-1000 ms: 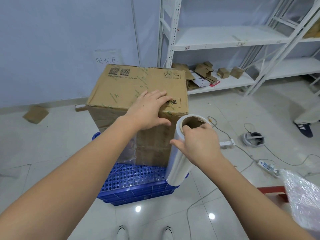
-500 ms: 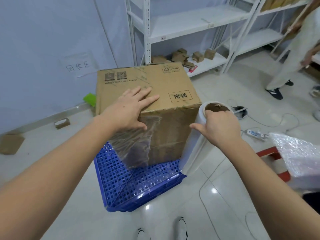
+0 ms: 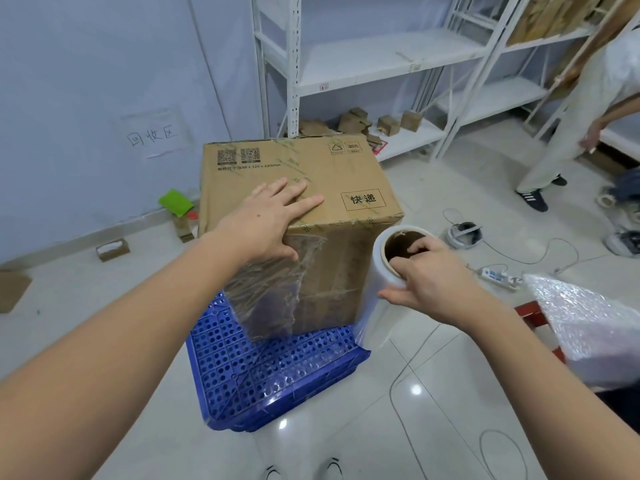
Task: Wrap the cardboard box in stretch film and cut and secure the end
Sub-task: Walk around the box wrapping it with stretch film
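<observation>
The cardboard box (image 3: 301, 209) is seen standing upright on a blue perforated plastic crate (image 3: 273, 368) set on the tiled floor (image 3: 450, 410), near the blue wall (image 3: 86, 98). The left arm is extended forward from the lower left, and the left hand (image 3: 268, 221) is laid palm-down on the box's top near its front edge; the fingers are held straight and slightly spread across the top face, while the thumb is hooked over the edge onto the front face. Clear stretch film (image 3: 273, 292) is seen lying wrinkled over the left part of the front face, its upper corner pinned under that thumb. The right arm is extended from the lower right. The stretch film roll (image 3: 384, 292) is held upright just beside the box's right front corner, its lower end close to the crate's corner. The right hand (image 3: 429, 282) is clamped on the roll's upper end: some fingers are tucked into the brown cardboard core, and the thumb is pressed against the outer film surface. White metal shelving (image 3: 363, 67) holding small cardboard pieces is noted behind the box. A power strip (image 3: 498, 274) with cables lies on the floor to the right, and a bundle of bubble wrap (image 3: 588, 323) is seen at the right edge. Another person's legs (image 3: 561, 143) are visible at the upper right.
</observation>
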Available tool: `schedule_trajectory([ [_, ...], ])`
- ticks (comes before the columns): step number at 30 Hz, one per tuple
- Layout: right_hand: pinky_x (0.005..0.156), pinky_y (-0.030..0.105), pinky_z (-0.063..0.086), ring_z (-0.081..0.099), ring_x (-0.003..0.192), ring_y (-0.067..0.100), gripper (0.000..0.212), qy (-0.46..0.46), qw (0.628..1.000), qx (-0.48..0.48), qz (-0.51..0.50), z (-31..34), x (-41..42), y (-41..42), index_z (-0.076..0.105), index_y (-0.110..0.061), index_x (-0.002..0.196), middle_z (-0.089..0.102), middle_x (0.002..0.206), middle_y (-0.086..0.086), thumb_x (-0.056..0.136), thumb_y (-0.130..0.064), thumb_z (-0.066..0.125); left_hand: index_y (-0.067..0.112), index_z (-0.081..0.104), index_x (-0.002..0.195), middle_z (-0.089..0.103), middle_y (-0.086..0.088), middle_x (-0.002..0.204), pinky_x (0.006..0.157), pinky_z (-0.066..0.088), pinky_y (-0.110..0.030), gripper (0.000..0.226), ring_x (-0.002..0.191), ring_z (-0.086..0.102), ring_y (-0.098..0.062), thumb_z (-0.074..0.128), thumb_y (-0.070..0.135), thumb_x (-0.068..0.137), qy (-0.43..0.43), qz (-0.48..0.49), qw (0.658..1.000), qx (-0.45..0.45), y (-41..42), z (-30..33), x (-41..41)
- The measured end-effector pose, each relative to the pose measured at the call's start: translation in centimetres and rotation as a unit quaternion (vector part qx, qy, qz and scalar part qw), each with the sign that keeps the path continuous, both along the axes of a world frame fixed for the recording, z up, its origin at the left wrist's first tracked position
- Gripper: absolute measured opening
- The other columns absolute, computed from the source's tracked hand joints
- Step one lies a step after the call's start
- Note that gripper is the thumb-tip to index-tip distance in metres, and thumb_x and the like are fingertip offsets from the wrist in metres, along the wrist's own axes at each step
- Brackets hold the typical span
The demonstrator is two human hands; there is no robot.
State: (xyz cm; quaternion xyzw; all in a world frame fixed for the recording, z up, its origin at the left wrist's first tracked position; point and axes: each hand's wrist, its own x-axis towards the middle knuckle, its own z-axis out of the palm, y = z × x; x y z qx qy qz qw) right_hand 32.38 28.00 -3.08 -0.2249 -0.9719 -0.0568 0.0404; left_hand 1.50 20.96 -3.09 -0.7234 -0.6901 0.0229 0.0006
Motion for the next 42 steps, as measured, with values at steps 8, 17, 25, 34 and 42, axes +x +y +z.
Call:
schedule_trajectory([
  [8,0.104,0.023,0.022,0.064,0.071,0.021,0.041,-0.025,0.993,-0.023,0.113,1.3,-1.2,-2.4,0.047,-0.025,0.065,0.043,0.051,-0.011,0.082,-0.061,0.054,0.048,-0.003,0.16,0.0,0.005,0.172,0.128,0.005,-0.047,0.117,0.158,0.003,-0.026,0.076,0.068,0.077,-0.004,0.009,1.0,0.01,-0.1,0.0,0.4],
  [17,0.114,0.026,0.02,0.058,0.085,0.021,0.045,-0.037,0.985,-0.116,0.124,2.3,-4.2,-4.4,0.043,-0.022,0.068,0.049,0.057,-0.007,0.086,-0.058,0.064,0.048,-0.001,0.16,0.001,0.005,0.172,0.127,0.005,-0.048,0.117,0.158,0.004,-0.027,0.078,0.065,0.076,0.001,0.013,1.0,0.015,-0.4,-0.4,0.6],
  [25,0.112,0.027,0.024,0.058,0.085,0.022,0.037,-0.033,0.987,-0.075,0.141,1.2,-6.2,-4.1,0.056,-0.023,0.075,0.053,0.07,-0.002,0.081,-0.057,0.069,0.049,0.001,0.16,0.003,0.005,0.172,0.126,0.007,-0.048,0.11,0.158,0.006,-0.027,0.074,0.067,0.08,0.0,0.01,0.999,0.032,-0.3,-0.8,0.5],
  [34,0.077,0.035,0.033,0.048,0.062,0.022,0.065,-0.002,0.999,-0.029,-0.036,1.1,-8.8,-7.5,0.038,-0.018,0.09,0.05,0.064,-0.004,0.078,-0.08,0.052,0.049,0.001,0.16,0.004,0.006,0.172,0.127,0.008,-0.047,0.108,0.158,0.007,-0.025,0.074,0.066,0.082,0.007,0.013,0.999,0.037,-0.3,-1.0,0.5],
  [42,0.068,0.036,0.027,0.034,0.049,0.021,0.044,0.074,0.993,0.049,-0.072,-1.4,-9.9,-7.5,0.045,-0.02,0.072,0.048,0.048,-0.003,0.088,-0.06,0.055,0.04,0.008,0.162,0.01,0.004,0.172,0.126,0.015,-0.047,0.118,0.157,0.011,-0.023,0.079,0.069,0.072,0.015,0.033,0.999,0.027,-1.4,0.2,0.6],
])
